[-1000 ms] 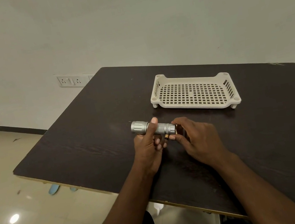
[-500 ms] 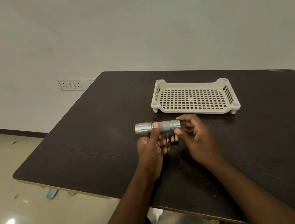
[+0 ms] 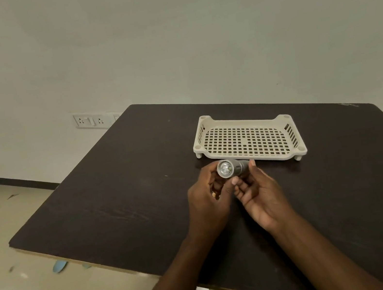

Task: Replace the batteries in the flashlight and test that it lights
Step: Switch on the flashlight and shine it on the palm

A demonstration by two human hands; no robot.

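A silver flashlight [image 3: 231,167] is held just above the dark table [image 3: 117,196], its lens end turned toward me and showing a small bright spot. My left hand [image 3: 208,200] grips its head between thumb and fingers. My right hand [image 3: 257,192] is half open beside the barrel, thumb resting on the tail end, fingers under the body. A small gold-tipped battery end [image 3: 214,194] peeks out under my left hand; the rest of the batteries are hidden.
A cream perforated plastic tray [image 3: 245,120] stands on short legs just behind the flashlight. The table's left edge drops to a tiled floor. Wall sockets [image 3: 90,121] sit on the wall behind.
The flashlight has swung from lying sideways to pointing its lens at me. The batteries seen on the table between my hands are now mostly covered by my left hand.
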